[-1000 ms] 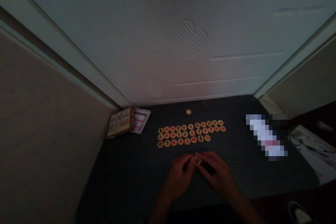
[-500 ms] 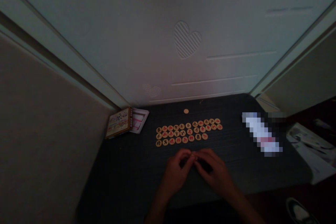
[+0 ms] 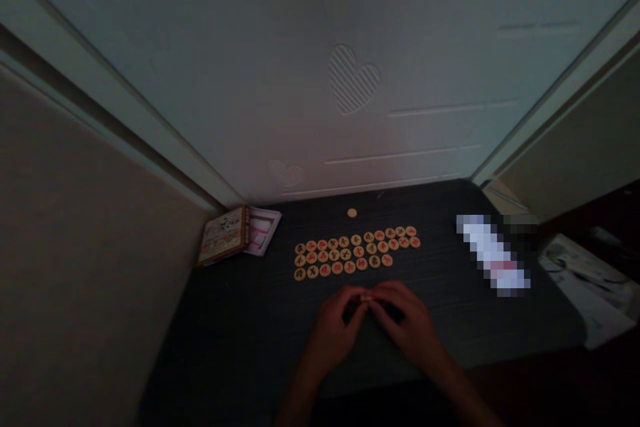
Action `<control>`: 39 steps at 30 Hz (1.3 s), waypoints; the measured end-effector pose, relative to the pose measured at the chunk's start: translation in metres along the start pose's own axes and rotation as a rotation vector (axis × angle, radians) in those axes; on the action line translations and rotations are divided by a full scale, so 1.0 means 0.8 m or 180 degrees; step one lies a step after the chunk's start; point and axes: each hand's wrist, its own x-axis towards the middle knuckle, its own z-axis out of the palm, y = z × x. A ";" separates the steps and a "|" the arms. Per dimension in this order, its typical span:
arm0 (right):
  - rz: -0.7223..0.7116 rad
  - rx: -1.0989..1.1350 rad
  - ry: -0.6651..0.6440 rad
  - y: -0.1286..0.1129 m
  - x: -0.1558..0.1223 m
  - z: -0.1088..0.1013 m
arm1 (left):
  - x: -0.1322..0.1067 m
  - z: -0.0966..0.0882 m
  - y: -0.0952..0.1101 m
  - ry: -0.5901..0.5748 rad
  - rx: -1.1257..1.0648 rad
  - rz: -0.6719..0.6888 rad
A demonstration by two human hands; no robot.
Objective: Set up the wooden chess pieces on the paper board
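Observation:
My left hand [image 3: 337, 321] and my right hand [image 3: 406, 317] meet over the near part of the dark table [image 3: 240, 327]. Between their fingertips they pinch a small round xiangqi piece [image 3: 367, 299], mostly covered by the fingers. Just beyond my hands lie several round wooden xiangqi pieces [image 3: 337, 268] in three rows, marked with red or black characters. The nearest row is shorter on the right. One plain-faced xiangqi piece [image 3: 352, 213] lies alone behind the rows, its character not showing.
At the table's left back, a decorated box [image 3: 224, 237] leans beside a paper sheet with pink marks [image 3: 264, 230]. A pixelated bright object [image 3: 493, 255] lies on the right. A pale panel with embossed hearts [image 3: 353, 80] rises behind the table; papers [image 3: 593, 293] sit past its right edge.
The view has shifted slightly. Both hands stay together on the small piece, more of which now shows between the fingertips. The rows look the same.

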 end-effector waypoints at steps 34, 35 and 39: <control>0.0582 -0.1258 0.0752 0.051 0.051 -0.063 | 0.001 0.000 0.012 0.0001 0.0238 0.0052; 0.0534 -0.1316 0.0758 0.052 0.052 -0.063 | 0.001 0.000 0.012 -0.0003 0.0249 0.0053; 0.0434 -0.1402 0.0768 0.055 0.052 -0.062 | 0.001 0.000 0.011 0.0037 0.0274 0.0070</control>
